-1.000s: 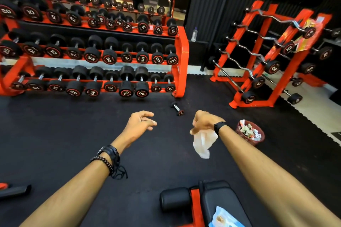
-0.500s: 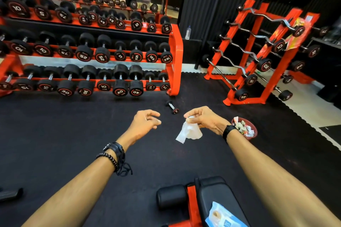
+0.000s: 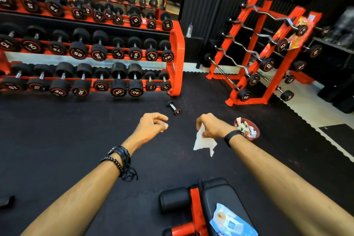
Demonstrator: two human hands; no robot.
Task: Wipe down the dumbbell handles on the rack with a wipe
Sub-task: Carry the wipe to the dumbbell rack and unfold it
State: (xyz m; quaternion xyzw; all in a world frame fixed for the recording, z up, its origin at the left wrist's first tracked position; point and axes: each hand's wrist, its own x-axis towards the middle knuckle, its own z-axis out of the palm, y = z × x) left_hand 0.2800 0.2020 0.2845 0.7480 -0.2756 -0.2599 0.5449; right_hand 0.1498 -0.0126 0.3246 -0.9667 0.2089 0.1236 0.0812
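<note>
Both arms are stretched out over the black floor. The left hand (image 3: pixel 152 125) holds nothing, its fingers loosely curled in the air. The right hand (image 3: pixel 210 125) pinches a white wipe (image 3: pixel 204 142) by its top edge, so the sheet hangs limp below the fingers, touching nothing.

Starting from the left of the room, the dumbbell rack (image 3: pixel 177 59) stands against the mirror, three orange shelves packed with black-headed dumbbells, their short metal handles (image 3: pixel 83 77) showing between the heads. It is well apart from both hands; no handle is within reach from here. Just off the rack's right foot a small loose dumbbell (image 3: pixel 173 107) lies on the floor, between the rack and the hands. Further right stands a barbell rack (image 3: pixel 254 67), and near the right wrist sits a red bin (image 3: pixel 256 133) full of crumpled scraps. Down in front, a bench (image 3: pixel 216 197) carries a blue wipe packet (image 3: pixel 232 222).

What I'd worry about, watching: the wipe is held only by a corner pinch, so on the way over it could slip out and land on the floor, picking up grit before it touches any metal. The loose dumbbell lies roughly in the path to the rack's right end, an easy thing to kick or trip on. The handles are short and sunk between fat heads, so a dangling sheet may only brush them unless it is wrapped round. One wipe may also dry out before so many handles are done.
</note>
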